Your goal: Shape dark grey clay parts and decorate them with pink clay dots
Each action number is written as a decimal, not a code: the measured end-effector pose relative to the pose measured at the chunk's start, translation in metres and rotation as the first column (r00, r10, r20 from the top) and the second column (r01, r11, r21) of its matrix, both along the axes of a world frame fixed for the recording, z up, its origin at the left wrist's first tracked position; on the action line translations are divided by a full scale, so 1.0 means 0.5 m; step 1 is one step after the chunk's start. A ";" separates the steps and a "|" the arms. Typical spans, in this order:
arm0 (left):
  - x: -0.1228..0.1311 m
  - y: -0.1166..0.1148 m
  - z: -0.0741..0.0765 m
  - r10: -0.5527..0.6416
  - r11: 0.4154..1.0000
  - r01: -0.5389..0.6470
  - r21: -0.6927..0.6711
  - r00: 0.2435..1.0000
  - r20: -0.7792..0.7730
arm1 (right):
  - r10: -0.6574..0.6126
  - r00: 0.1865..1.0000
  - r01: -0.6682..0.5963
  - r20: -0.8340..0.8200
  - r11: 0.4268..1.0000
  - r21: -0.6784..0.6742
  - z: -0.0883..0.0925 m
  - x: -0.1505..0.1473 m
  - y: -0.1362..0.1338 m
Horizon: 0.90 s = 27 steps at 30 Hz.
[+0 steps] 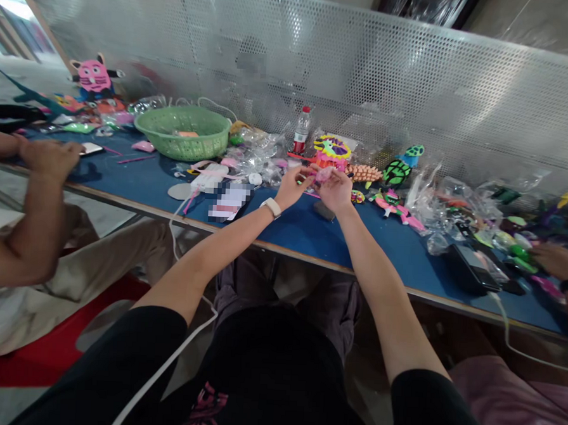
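Observation:
Over the blue table [283, 234], my two hands meet near the middle. My right hand [336, 190] is closed round a small pink lump [323, 174] that looks like soft clay or a bag of it. My left hand [291, 187], with a pale watch band at the wrist, has its fingers pinched together beside the lump; what they hold, if anything, is too small to make out. Just behind my hands stands a colourful figure with a yellow-edged purple head [332, 146]. A small dark grey object [323, 210] lies below my right hand.
A green basket [183, 134], a phone [230, 201] and a red-capped bottle [301, 131] are on the left half. Clear plastic wrappings and clay figures [396, 173] line the back. A black device [471, 270] sits at right. Other people's hands [53, 159] rest at both ends.

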<state>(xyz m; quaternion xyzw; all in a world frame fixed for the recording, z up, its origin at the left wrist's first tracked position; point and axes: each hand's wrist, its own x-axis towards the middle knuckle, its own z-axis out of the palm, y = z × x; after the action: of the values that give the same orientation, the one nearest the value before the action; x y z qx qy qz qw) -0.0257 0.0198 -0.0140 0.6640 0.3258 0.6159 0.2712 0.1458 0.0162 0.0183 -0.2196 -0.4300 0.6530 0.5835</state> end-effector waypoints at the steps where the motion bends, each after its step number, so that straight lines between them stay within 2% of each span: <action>1: -0.001 0.002 0.000 0.016 0.999 -0.015 -0.039 0.999 0.039 | -0.001 1.000 0.000 0.008 1.000 0.009 0.000 0.002 0.000; 5: -0.003 0.006 0.002 0.092 0.979 -0.054 -0.198 0.978 0.190 | -0.008 0.997 0.007 0.072 1.000 0.024 -0.005 -0.001 0.003; 8: -0.002 -0.001 0.008 0.091 0.967 -0.028 -0.255 0.967 0.238 | -0.012 0.995 0.010 0.102 1.000 0.018 -0.014 -0.010 0.009; 17: 0.014 -0.036 0.024 -0.113 0.935 0.191 -0.298 0.959 0.261 | 0.004 0.974 -0.005 0.226 1.000 0.006 -0.040 -0.032 0.022; 23: 0.014 -0.033 0.025 -0.165 0.910 0.261 -0.322 0.941 0.296 | -0.062 0.973 0.060 0.221 0.998 0.015 -0.041 -0.034 0.031; 27: 0.011 -0.030 0.026 -0.146 0.911 0.244 -0.332 0.945 0.293 | -0.186 0.963 0.177 0.198 0.982 0.061 -0.037 -0.016 0.042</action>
<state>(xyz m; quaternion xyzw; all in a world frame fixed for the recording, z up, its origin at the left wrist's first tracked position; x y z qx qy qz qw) -0.0205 0.0046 -0.0010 0.5445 0.3271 0.5966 0.4906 0.1377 0.0370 -0.0001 -0.3109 -0.4790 0.5618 0.5986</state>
